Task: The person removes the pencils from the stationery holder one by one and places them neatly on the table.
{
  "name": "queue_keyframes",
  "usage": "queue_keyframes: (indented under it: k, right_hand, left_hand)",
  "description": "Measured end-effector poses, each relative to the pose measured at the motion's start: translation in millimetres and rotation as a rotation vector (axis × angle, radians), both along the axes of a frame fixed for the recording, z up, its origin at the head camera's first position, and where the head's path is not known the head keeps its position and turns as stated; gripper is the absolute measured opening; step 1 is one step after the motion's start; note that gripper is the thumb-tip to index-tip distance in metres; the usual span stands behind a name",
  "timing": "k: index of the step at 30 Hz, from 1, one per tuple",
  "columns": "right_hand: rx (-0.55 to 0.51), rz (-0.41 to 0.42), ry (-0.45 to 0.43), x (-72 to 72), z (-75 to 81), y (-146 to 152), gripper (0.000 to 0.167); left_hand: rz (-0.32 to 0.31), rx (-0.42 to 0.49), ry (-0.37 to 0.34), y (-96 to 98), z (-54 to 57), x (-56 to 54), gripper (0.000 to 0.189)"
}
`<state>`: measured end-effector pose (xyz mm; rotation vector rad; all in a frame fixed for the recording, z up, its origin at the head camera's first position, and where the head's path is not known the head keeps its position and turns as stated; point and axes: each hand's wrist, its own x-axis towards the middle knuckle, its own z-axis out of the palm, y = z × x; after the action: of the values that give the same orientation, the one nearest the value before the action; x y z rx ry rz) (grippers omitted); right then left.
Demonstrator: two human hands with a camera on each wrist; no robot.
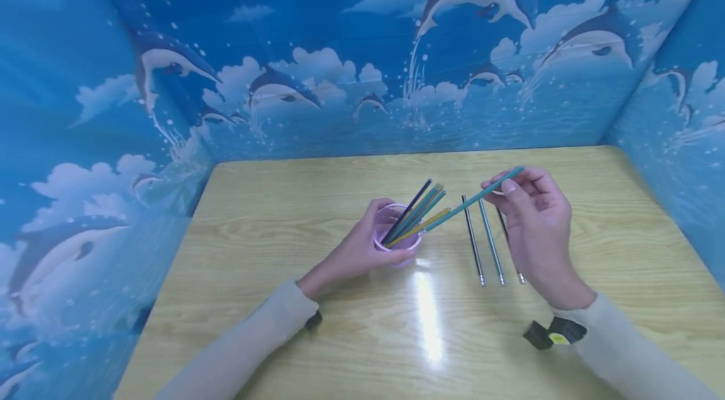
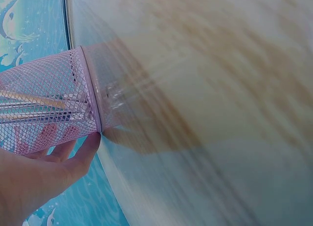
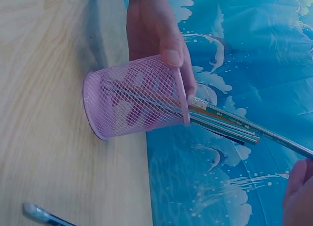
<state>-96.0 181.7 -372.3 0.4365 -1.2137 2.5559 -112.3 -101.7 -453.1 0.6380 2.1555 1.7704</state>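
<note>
The left hand (image 1: 362, 246) curves in a wide grip; the right hand (image 1: 535, 221), raised, holds a pinch.

The mesh cup (image 3: 115, 125) is pale pink-lilac, patterned in small diamonds. The raised pencil (image 1: 473, 199) is teal green, with pale lettering and a whitish end. Rising from the cup are a dark navy pencil (image 1: 419, 197), yellow pencils (image 1: 433, 219) and teal tones. Of 3 loose pencils, the middle pencil (image 1: 491, 243) is teal and the outer 2 look blackish, all tipped silvery white. The tabletop (image 1: 283, 217) is pale yellow wood grain with a white glare. The backdrop (image 1: 317, 129) is bright blue, printed with navy-and-white dolphins, white clouds and white specks. Sleeves (image 1: 255, 324) are plain pale grey; the strap (image 1: 569, 329) is black with a yellow-green patch.
</note>
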Motion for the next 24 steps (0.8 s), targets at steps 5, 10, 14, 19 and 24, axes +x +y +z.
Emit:
queue_keyframes:
  k: [5,10,14,19,24]
  right_hand:
    - [0.005,-0.026,-0.018,-0.9,6.0,6.5,0.012]
    - [0.078,0.011,-0.031,-2.2,6.6,17.9,0.014]
    - [0.121,0.021,-0.056,-4.5,4.0,27.6,0.016]
    - [0.216,0.006,-0.102,-10.4,-3.3,41.1,0.025]
    - [0.339,-0.009,-0.175,-16.2,-11.5,56.3,0.033]
  left_hand:
    - [-0.001,-0.003,-0.002,-0.3,0.7,0.4,0.091]
    - [-0.003,-0.005,0.002,0.2,1.1,0.1,0.091]
    - [-0.003,-0.011,0.002,0.4,0.4,-0.8,0.09]
    - [0.001,-0.014,-0.001,0.0,0.7,-0.5,0.09]
    - [-0.003,-0.01,0.007,-0.2,0.6,-0.7,0.09]
